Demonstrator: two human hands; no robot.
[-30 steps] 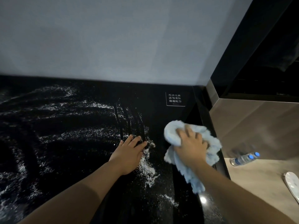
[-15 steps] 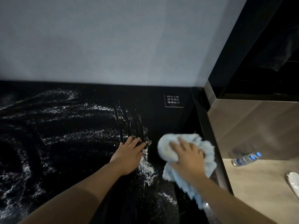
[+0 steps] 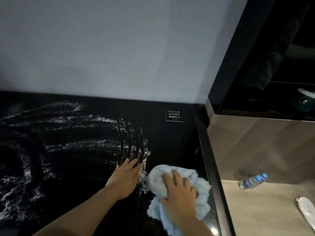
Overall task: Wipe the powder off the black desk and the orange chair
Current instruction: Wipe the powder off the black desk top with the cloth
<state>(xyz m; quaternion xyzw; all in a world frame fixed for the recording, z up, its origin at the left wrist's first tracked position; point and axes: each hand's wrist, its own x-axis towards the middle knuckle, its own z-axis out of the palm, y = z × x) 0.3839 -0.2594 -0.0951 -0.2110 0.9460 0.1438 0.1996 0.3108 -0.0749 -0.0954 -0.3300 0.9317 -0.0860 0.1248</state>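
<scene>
Right grip with blue cloth now nearer counter's front edge, shifted left toward powder ridge. Right grip: fingers curled over bunched cloth, pressing it down near counter's right edge. Left grip: flat, fingers straight, holding nothing, just left of cloth. White powder streaks counter's left and middle. Cloth looks soft and light, best held bunched from above. Orange chair out of view.

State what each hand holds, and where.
Right hand grips the blue cloth at its bunched middle; left hand rests flat on the black desk, holding nothing.
</scene>
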